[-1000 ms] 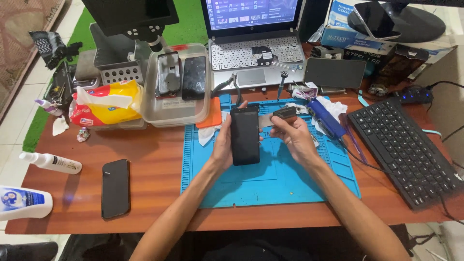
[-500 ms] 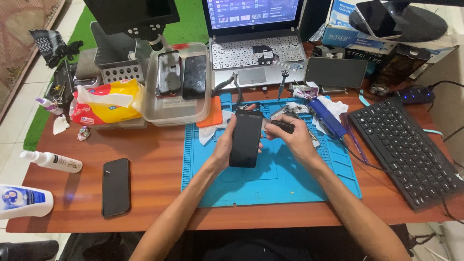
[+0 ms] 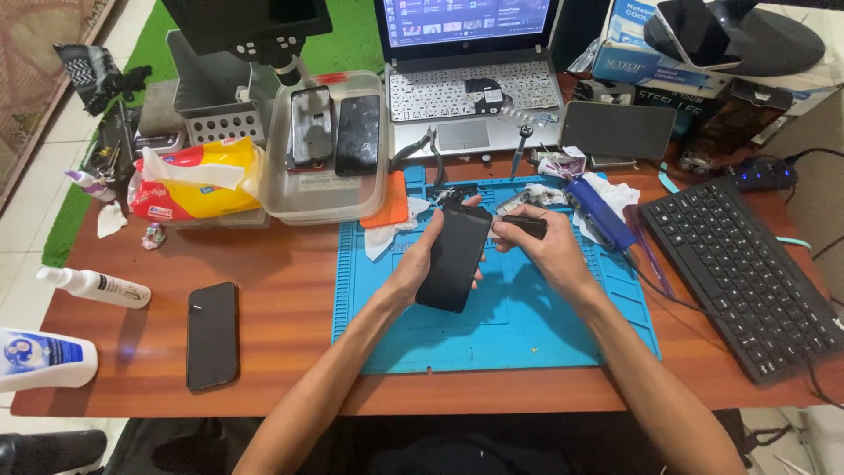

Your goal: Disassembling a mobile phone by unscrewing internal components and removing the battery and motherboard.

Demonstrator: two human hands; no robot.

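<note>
**Phone held over the blue mat, small dark part at its edge**

Wooden desk [image 3: 290,264], cluttered, green floor covering beyond its far-left edge. Blue work mat [image 3: 527,325] lies centre, under both hands.

Left hand [image 3: 422,255] grips a black phone [image 3: 454,258] from the left side, fingers wrapped behind it, thumb on the near edge; phone tilted, dark face up, raised just above the mat. Right hand [image 3: 549,251] sits just beside the phone's right edge, fingers pinched on a small dark part [image 3: 525,225] that points toward the phone's upper right side. Cannot tell whether the part touches the phone.

Around them:
- Second black phone [image 3: 212,335] flat on the bare wood, well left of the mat.
- Clear plastic tub [image 3: 323,189] behind the mat's left corner, two phones lying inside.
- Orange pad [image 3: 389,207] against the tub.
- Yellow-and-red tissue pack [image 3: 193,180] left of the tub.
- Open laptop [image 3: 470,88] at the back; pliers [image 3: 420,148] by its front edge.
- Black keyboard [image 3: 747,273] to the right of the mat.
- White spray bottle [image 3: 92,284] and a larger white bottle [image 3: 44,359] at the left edge.
- Blue tool [image 3: 602,214] on crumpled white tissue, just right of the right hand.
</note>
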